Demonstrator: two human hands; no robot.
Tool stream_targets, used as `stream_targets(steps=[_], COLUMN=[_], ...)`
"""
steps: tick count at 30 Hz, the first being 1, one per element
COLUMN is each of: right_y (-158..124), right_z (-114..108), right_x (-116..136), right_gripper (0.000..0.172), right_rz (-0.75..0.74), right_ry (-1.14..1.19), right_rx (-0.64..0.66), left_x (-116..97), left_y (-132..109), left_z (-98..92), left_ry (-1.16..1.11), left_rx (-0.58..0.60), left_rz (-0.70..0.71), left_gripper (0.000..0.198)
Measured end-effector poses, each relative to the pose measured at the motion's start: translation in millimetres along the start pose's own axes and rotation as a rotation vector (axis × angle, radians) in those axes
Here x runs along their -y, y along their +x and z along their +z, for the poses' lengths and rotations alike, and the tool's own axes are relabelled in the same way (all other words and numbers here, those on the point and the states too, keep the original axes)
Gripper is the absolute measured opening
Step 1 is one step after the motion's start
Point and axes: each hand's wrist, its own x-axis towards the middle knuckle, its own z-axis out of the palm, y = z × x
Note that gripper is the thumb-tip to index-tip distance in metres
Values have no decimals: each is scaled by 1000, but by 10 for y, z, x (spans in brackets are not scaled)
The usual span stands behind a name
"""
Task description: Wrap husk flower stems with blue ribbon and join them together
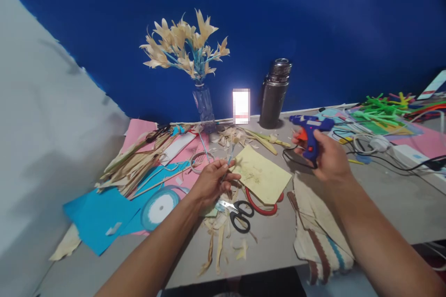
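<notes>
My right hand (331, 155) grips a blue hot glue gun (313, 126) with an orange trigger, its nozzle pointing left. Between the fingertips of my left hand (218, 181) is a thin, pale blue flower stem (230, 152), upright, with a small tan tip. Just right of that hand lies a yellow sheet (263, 174) with fine crumbs on it, partly covering red-handled scissors (261, 209). Black-handled scissors (240, 216) rest below my left hand. A roll of blue ribbon (160, 208) lies to the left of my left forearm.
A bottle (204, 104) holds dried-husk flowers (184, 39) at the back. Beside it stand a lit screen (241, 106) and a dark flask (275, 95). Husk strips (135, 162) cover the left side; a striped cloth (320, 236), green pipe cleaners (379, 111) and cables (369, 153) lie right.
</notes>
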Motion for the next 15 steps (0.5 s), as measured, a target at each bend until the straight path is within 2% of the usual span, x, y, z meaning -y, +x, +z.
stream_targets(steps=[3, 6, 10, 13, 15], right_y=[-62, -189, -325, -356, -358], right_z=[-23, 41, 152, 191, 201], right_x=[61, -36, -274, -379, -395], right_gripper=[35, 37, 50, 53, 54], right_rz=[-14, -6, 26, -13, -45], right_ry=[136, 42, -173, -264, -274], right_rx=[159, 357, 653, 757, 789], left_x=[-4, -25, -57, -68, -70], left_y=[6, 3, -37, -74, -95], left_z=[-5, -18, -15, 10, 32], left_ry=[-55, -138, -153, -79, -2], left_rx=[70, 96, 80, 54, -3], left_rz=[17, 9, -25, -3, 39], left_gripper=[15, 16, 20, 22, 22])
